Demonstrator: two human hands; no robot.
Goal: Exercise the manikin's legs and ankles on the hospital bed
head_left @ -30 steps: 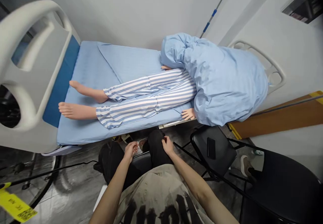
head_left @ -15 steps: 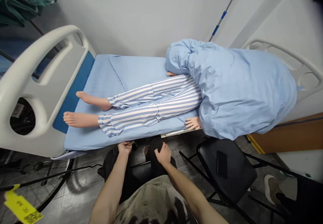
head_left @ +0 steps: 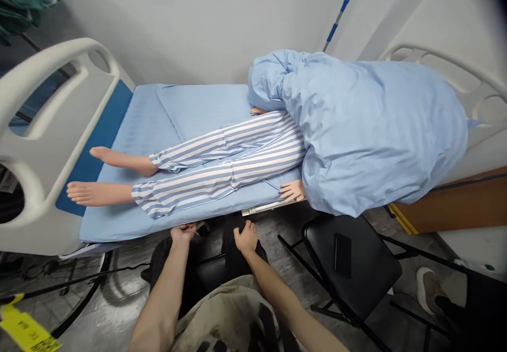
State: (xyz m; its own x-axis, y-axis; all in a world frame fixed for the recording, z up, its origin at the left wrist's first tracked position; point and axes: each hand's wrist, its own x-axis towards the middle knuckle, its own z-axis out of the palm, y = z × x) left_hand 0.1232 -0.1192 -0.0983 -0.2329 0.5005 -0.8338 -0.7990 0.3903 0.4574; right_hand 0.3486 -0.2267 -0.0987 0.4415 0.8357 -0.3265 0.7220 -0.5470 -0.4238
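Observation:
My left hand (head_left: 183, 232) is loosely curled near my left knee, just below the bed's near edge; I see nothing in it. Thumb and fingers apart, my right hand (head_left: 246, 237) rests on my right knee (head_left: 231, 230). In front of both hands is a bed with a light blue sheet (head_left: 209, 98). A mannequin lies on it in blue-and-white striped trousers (head_left: 225, 164), its bare feet (head_left: 101, 193) to the left. Bunched light blue bedding (head_left: 376, 130) hides its upper body, and one mannequin hand (head_left: 293, 190) pokes out at the near side.
A white footboard (head_left: 47, 183) stands at the left and a headboard (head_left: 483, 98) at the right. On a black folding chair (head_left: 368, 288) to my right lies a dark phone (head_left: 343, 255). Someone's shoe (head_left: 430, 291) is beyond it. A yellow tag (head_left: 27, 328) hangs at lower left.
The view has shifted, so the bed, the mannequin and my hands sit further left in the picture. Both hands keep the same pose by my knees.

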